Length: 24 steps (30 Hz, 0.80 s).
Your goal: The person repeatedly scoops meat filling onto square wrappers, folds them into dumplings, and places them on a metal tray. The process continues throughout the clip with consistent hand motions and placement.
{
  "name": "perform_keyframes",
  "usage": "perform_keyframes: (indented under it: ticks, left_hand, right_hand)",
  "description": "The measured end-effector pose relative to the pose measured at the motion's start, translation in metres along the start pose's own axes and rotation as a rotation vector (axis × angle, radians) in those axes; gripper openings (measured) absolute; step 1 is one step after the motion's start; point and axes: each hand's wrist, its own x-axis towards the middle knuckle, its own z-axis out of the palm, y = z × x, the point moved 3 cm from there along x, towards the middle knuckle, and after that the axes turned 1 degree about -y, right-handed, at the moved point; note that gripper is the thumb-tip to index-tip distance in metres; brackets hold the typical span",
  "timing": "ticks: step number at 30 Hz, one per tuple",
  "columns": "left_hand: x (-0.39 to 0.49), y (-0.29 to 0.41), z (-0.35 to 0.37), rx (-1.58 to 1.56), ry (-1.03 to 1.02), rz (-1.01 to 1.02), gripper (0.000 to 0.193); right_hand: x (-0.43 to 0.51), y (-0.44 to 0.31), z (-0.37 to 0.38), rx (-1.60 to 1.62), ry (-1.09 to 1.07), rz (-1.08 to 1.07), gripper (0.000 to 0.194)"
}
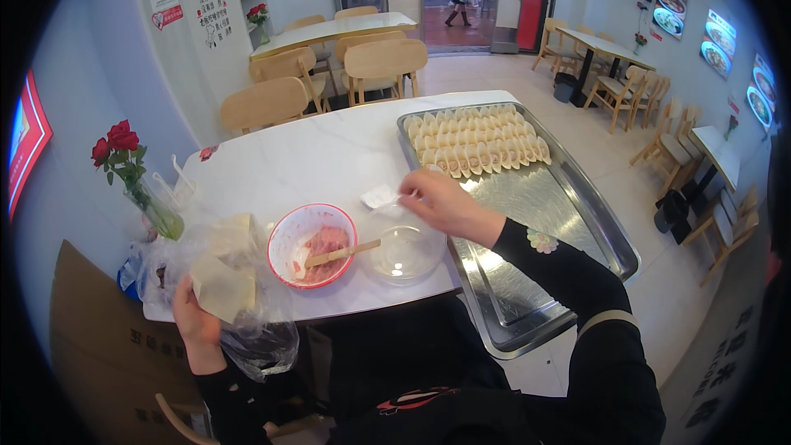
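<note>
In my left hand (196, 315) I hold a square dough wrapper (220, 289) at the table's left front, beside a stack of wrappers (241, 236) in a clear plastic bag (256, 346). My right hand (442, 204) is in the air over the tray's near left edge, its fingers curled and blurred; whether they grip anything is unclear. Beneath it stands a clear round bowl (405, 253). Between my hands, a white, red-rimmed bowl (285, 241) contains pink minced filling (327, 241), with a flat wooden stick (343, 253) lying across it. Rows of folded filled dumplings (476, 136) cover the tray's far end.
The metal tray (531, 222) overhangs the white table's (296, 161) right side. A glass vase (157, 210) of red roses stands at the left. A small white packet (379, 196) lies behind the clear bowl. Wooden chairs (264, 99) line the far side; a cardboard box (93, 334) is at lower left.
</note>
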Motion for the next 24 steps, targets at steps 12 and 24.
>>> perform_keyframes:
  ticks: [12,24]
  left_hand:
    - [-0.077,-0.067,0.056,-0.607,-0.012,-0.208,0.044]
    - [-0.095,-0.102,0.084,-0.673,0.077,-0.374,0.049]
  right_hand:
    - [0.027,-0.075,0.052,-0.344,-0.552,-0.237,0.023]
    - [0.062,-0.090,0.058,-0.407,-0.427,-0.395,0.014]
